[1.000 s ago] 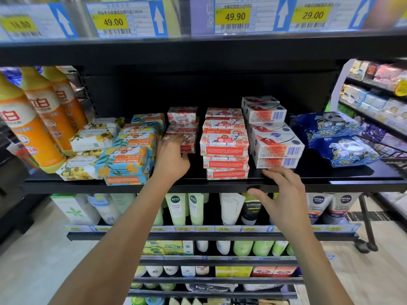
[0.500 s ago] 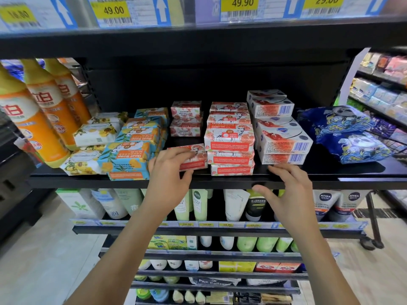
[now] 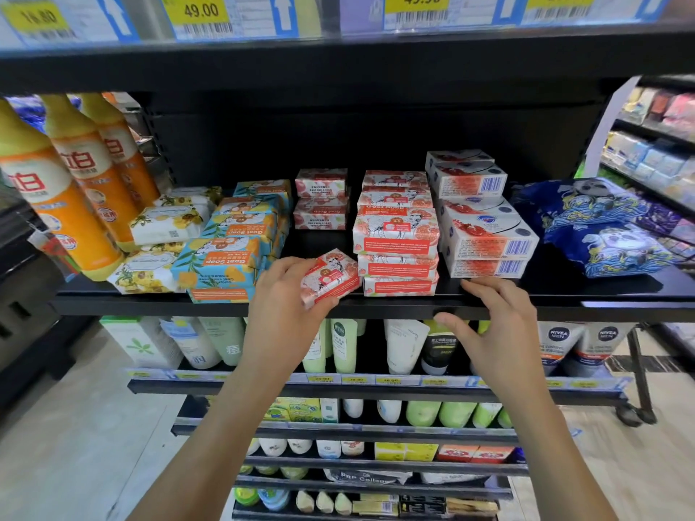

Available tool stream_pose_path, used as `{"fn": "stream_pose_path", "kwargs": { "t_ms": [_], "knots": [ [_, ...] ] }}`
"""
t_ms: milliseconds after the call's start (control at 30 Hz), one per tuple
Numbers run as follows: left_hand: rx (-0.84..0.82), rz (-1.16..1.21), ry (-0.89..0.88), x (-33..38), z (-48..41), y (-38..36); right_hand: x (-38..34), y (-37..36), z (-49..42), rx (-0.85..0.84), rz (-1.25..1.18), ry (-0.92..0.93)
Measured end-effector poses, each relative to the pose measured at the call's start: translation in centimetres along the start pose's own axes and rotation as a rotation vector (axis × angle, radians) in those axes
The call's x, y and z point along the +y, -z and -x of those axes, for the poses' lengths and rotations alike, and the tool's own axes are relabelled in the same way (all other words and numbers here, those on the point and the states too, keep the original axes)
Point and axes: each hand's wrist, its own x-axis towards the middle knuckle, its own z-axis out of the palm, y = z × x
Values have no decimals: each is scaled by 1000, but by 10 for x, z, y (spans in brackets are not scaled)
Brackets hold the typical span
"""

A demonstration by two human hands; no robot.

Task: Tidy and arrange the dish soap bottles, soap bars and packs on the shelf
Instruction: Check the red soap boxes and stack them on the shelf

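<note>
Red soap bar (image 3: pixel 331 277): frame centre, tilted, gripped in left hand (image 3: pixel 287 308) at shelf (image 3: pixel 150 303) front edge, beside red soap stack (image 3: pixel 396 242). Right hand (image 3: pixel 496 325): open, empty, fingers resting on shelf edge.

Glossy plastic dish soap bottles (image 3: pixel 56 197) stand beside paper-wrapped soap bars (image 3: pixel 395 235) and shiny film packs (image 3: pixel 601 235) on a smooth black metal shelf (image 3: pixel 150 304)

Black shelf (image 3: pixel 395 303) is carrying, left to right: orange dish soap bottles (image 3: pixel 71 197) standing upright; white floral soap packs (image 3: pixel 169 223) lying stacked; blue Goat Soap boxes (image 3: pixel 225 257); small red boxes (image 3: pixel 321 203) sitting further back; red-white soap stack (image 3: pixel 396 238); white barcoded boxes (image 3: pixel 485 235); blue packs (image 3: pixel 601 227) lying piled.
</note>
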Motion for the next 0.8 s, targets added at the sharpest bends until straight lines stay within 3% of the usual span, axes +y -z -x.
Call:
{"fn": "stream_pose_path", "kwargs": {
  "t_ms": [267,500,567,700,800],
  "knots": [
    [61,246,41,-5,38,20,-1,2,3,-1,-20,33],
    [16,461,12,-12,73,26,-46,17,32,13,-385,-65],
    [-34,474,-20,-12,79,21,-63,15,42,-68,-522,-128],
    [-133,464,-98,-2,88,11,-87,10,52,-434,-870,-392],
    [-187,471,-150,4,94,5,-93,8,58,-451,-1029,-524]
  ]
}}
